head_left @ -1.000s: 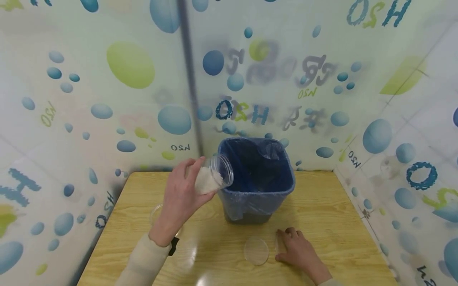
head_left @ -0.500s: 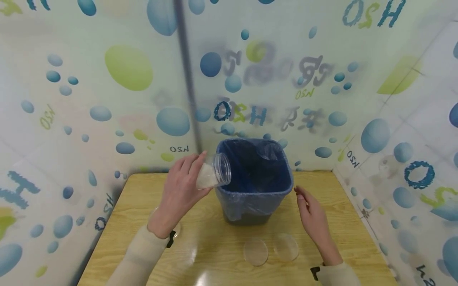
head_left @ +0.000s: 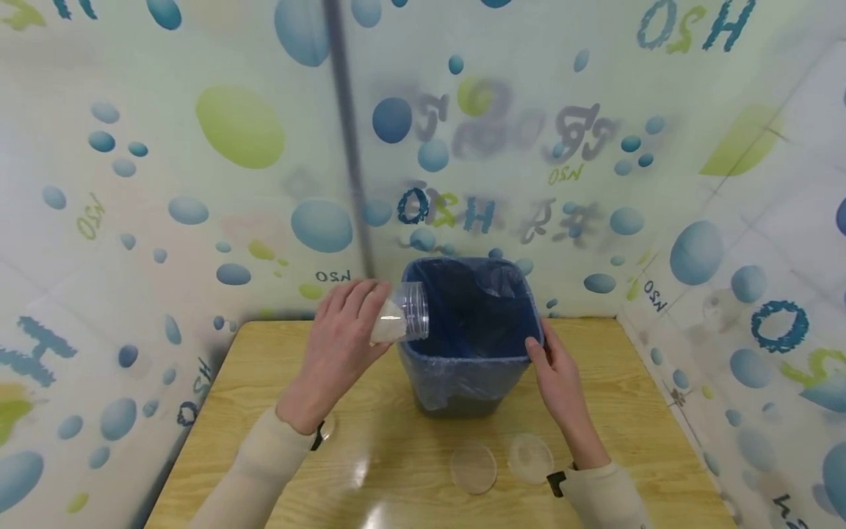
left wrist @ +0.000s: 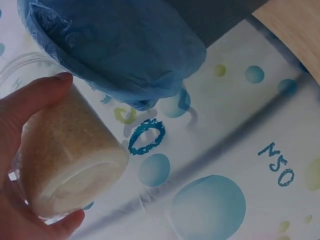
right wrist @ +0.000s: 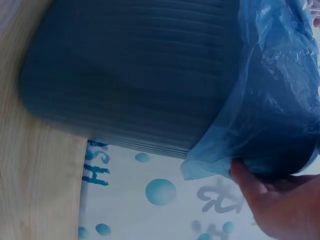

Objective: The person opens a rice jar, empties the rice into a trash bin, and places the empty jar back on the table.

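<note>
My left hand (head_left: 346,323) grips a clear jar (head_left: 411,312) partly filled with whitish grains (left wrist: 70,145). The jar is tipped almost on its side, its mouth at the left rim of a blue trash can (head_left: 456,405) lined with a thin blue bag (head_left: 449,375). In the left wrist view the jar's base faces the camera, with thumb and fingers around its wall. My right hand (head_left: 560,371) holds the can's right rim at the front corner; in the right wrist view its fingers (right wrist: 245,182) lie against the bag's edge. The can's floor is too dark to make out.
Two clear round discs (head_left: 473,468), like lids, lie side by side on the wooden table (head_left: 396,477) before the can. Another clear round piece (head_left: 328,426) is partly hidden behind my left wrist. Patterned walls (head_left: 264,184) stand close behind and on both sides.
My right hand has left the right-hand disc on the table and moved up to the can's right rim. The left hand has tipped the jar slightly further, nearly level.
</note>
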Demonstrator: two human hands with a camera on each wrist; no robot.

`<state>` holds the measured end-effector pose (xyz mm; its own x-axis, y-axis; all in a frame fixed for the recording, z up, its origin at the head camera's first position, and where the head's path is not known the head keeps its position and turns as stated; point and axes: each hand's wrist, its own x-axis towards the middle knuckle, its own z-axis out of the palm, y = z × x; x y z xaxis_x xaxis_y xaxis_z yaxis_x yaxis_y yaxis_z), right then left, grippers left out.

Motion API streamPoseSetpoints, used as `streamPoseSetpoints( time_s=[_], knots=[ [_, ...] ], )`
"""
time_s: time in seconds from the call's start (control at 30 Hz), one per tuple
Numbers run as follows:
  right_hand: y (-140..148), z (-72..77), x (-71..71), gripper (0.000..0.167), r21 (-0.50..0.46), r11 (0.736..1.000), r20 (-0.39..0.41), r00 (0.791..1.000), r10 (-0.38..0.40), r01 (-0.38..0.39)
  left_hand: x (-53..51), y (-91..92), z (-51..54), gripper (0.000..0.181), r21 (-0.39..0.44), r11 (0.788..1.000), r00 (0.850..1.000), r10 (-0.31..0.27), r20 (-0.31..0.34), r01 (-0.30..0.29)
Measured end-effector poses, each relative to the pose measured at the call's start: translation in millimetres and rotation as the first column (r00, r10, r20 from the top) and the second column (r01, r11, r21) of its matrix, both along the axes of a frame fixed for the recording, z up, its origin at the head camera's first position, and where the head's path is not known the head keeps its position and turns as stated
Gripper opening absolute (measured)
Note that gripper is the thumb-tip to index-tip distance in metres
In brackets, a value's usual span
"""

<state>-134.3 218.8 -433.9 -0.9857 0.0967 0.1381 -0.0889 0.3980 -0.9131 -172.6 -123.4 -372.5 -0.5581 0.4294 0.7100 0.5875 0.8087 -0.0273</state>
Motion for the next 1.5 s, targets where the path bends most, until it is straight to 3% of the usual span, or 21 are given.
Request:
streamPoseSetpoints(
  time_s=[0.27, 0.53, 0.97, 1.5],
  knots=[
    [0.4, -0.4, -3.0, 0.061, -0.041, 0.999, 0.009, 1.000, 0.020, -0.020, -1.8, 1.5, 1.8, 0.089, -0.065, 0.998, 1.000, 0.010, -0.003, -0.010],
    [0.4, 0.7, -3.2, 0.061, -0.048, 0.998, 0.020, 0.999, 0.028, -0.027, -4.3, 3.2, 3.6, 0.091, -0.115, 0.993, 0.998, -0.001, -0.056, -0.005],
    [0.5, -0.7, -2.6, 0.059, -0.038, 0.999, -0.003, 1.000, 0.031, -0.031, -3.8, 5.2, 5.6, 0.099, -0.198, 0.980, 0.999, -0.024, -0.033, 0.017],
    [0.1, 0.7, -2.6, 0.059, -0.051, 0.998, 0.002, 0.999, 0.043, -0.042, -2.6, 8.7, 7.7, 0.095, -0.221, 0.975, 0.999, -0.028, -0.045, 0.017]
  ],
)
